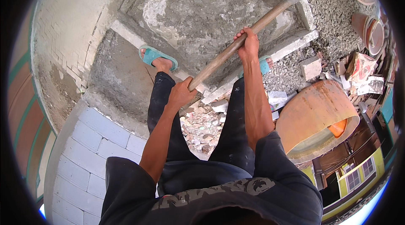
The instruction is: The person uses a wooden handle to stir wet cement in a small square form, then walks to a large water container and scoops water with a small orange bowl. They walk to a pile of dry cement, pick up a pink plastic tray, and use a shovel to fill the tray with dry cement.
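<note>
Item: long wooden tool handle, gripped two-handed over wet cement mix.

Left hand closed around the butt end; right hand closed mid-shaft, tool head beyond it buried in the grey, lumpy mix. Mixing stroke judged in hand; a firm pull seems next. Orange drum right of the right hand; rubble below.
</note>
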{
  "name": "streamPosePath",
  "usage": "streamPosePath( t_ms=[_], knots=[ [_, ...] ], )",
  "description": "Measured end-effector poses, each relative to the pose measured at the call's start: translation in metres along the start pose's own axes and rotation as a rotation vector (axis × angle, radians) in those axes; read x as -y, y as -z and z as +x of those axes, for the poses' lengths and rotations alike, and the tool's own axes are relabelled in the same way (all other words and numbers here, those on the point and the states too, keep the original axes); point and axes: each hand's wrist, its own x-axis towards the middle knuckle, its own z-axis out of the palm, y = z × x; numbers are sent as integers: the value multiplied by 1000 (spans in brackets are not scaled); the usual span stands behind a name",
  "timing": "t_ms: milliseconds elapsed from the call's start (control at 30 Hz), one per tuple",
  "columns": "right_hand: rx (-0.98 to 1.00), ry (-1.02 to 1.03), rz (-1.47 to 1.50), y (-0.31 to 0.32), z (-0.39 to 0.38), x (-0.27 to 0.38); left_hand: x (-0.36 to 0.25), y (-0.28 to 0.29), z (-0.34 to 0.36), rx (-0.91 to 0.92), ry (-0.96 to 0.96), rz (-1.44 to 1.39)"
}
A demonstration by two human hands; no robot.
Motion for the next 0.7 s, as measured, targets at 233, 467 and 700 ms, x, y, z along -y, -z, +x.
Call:
streamPosePath(
  t_ms=[233,467,700],
  knots=[
    [-123,160,-275,107,48,91,-140,-114,65,97,-115,-69],
    [-160,-98,-565,214,76,15,-150,-213,64,100,123,-14],
    [-33,-494,-459,203,-12,-92,-101,-197,-26,37,345,45]
  ],
)
